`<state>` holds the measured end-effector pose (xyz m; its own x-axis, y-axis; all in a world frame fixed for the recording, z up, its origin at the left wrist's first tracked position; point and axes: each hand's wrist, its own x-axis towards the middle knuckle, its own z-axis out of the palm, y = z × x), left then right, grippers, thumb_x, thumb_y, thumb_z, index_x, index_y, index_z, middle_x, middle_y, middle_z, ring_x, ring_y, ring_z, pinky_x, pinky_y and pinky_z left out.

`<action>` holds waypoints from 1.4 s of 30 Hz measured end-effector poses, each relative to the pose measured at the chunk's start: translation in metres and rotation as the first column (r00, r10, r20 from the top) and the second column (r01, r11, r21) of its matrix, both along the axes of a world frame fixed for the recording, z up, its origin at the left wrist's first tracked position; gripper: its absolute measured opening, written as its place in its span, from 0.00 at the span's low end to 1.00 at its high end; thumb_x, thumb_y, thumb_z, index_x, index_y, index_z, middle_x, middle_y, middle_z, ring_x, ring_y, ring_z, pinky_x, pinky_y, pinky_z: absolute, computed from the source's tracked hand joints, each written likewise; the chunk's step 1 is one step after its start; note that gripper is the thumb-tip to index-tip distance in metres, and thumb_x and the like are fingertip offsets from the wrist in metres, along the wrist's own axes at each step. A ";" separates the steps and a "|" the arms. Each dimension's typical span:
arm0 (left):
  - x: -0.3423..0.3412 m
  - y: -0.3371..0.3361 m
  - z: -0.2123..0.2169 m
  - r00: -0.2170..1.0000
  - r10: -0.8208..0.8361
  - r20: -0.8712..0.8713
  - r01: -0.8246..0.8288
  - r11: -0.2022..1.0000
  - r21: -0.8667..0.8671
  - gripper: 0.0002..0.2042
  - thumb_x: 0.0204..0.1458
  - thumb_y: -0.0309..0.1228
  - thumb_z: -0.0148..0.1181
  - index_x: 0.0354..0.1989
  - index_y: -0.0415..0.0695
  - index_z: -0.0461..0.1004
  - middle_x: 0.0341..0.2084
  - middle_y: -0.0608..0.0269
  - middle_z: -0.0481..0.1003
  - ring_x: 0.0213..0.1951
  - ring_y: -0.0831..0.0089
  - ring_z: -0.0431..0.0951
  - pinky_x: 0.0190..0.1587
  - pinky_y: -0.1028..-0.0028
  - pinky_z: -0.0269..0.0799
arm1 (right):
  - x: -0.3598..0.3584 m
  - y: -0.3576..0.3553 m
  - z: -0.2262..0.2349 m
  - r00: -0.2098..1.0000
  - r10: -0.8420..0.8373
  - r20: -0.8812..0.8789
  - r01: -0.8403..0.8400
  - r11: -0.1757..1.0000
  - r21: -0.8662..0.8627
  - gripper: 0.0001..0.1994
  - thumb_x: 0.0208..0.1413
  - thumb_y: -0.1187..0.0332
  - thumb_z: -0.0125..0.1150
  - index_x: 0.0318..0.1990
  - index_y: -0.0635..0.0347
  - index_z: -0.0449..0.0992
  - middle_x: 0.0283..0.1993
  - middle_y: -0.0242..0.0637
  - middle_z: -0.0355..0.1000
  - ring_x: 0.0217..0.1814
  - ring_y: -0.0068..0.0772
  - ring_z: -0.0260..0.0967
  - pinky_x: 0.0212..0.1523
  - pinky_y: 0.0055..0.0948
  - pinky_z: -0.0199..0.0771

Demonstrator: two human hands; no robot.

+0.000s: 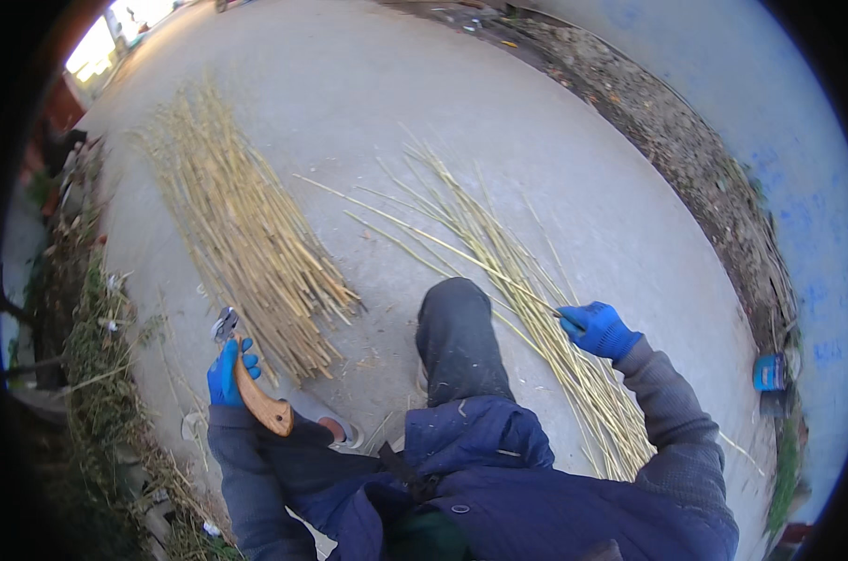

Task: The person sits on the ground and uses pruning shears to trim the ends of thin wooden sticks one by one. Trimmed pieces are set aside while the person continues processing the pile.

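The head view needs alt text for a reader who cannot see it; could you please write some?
A seated person in blue gloves holds a wooden-handled knife in the left hand and one thin reed stalk in the right hand. A trimmed reed bundle and loose stalks lie on the concrete ground.

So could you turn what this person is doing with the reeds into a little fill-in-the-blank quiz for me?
1. Both hands wear ____ gloves.
2. The left hand holds a tool with a ____ handle.
3. The right hand grips one thin ____ stalk.
4. The bundle of cut stalks lies on the person's ____ side.

Missing words: blue; wooden; yellow; left
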<state>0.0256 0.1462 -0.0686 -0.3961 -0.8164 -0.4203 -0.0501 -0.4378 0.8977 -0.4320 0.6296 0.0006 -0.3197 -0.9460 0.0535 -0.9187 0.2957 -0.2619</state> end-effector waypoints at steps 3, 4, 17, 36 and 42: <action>-0.026 0.021 -0.005 0.986 -0.079 0.146 0.087 0.995 -0.049 0.24 0.58 0.46 0.59 0.53 0.38 0.72 0.40 0.61 0.78 0.28 0.78 0.75 0.27 0.78 0.74 | -0.013 0.032 -0.034 0.997 -0.070 -0.021 0.071 0.996 0.057 0.11 0.59 0.62 0.54 0.41 0.56 0.78 0.26 0.44 0.73 0.28 0.48 0.73 0.31 0.42 0.74; -0.031 0.025 -0.008 0.990 -0.104 0.099 0.112 0.991 -0.074 0.24 0.58 0.47 0.59 0.52 0.38 0.73 0.38 0.63 0.78 0.28 0.78 0.74 0.27 0.77 0.73 | -0.017 0.044 -0.045 0.996 -0.083 -0.030 0.085 0.995 0.046 0.08 0.57 0.63 0.53 0.37 0.53 0.76 0.25 0.43 0.71 0.27 0.48 0.72 0.30 0.43 0.72; -0.056 0.009 -0.037 0.822 -0.308 0.479 0.298 0.949 0.099 0.34 0.57 0.57 0.53 0.65 0.44 0.63 0.54 0.61 0.65 0.53 0.66 0.63 0.53 0.65 0.57 | 0.005 0.266 -0.149 0.854 -0.414 -0.315 0.519 0.728 0.449 0.04 0.53 0.65 0.55 0.29 0.48 0.76 0.23 0.36 0.72 0.26 0.41 0.72 0.27 0.42 0.69; -0.102 0.148 0.106 0.806 -0.553 0.211 0.574 0.818 -0.050 0.14 0.60 0.33 0.55 0.48 0.35 0.72 0.26 0.54 0.79 0.26 0.70 0.80 0.29 0.73 0.77 | 0.024 -0.108 -0.002 0.906 -0.009 0.423 0.189 0.903 -0.387 0.27 0.57 0.61 0.63 0.62 0.61 0.66 0.54 0.45 0.73 0.50 0.45 0.74 0.52 0.41 0.73; -0.087 0.146 0.123 0.782 -0.592 0.193 0.607 0.795 -0.020 0.15 0.60 0.34 0.56 0.50 0.36 0.71 0.30 0.56 0.79 0.30 0.72 0.82 0.32 0.73 0.79 | 0.141 -0.246 0.042 0.271 0.383 0.883 -0.195 0.920 -0.339 0.28 0.59 0.60 0.62 0.64 0.62 0.65 0.52 0.42 0.75 0.52 0.31 0.74 0.54 0.32 0.73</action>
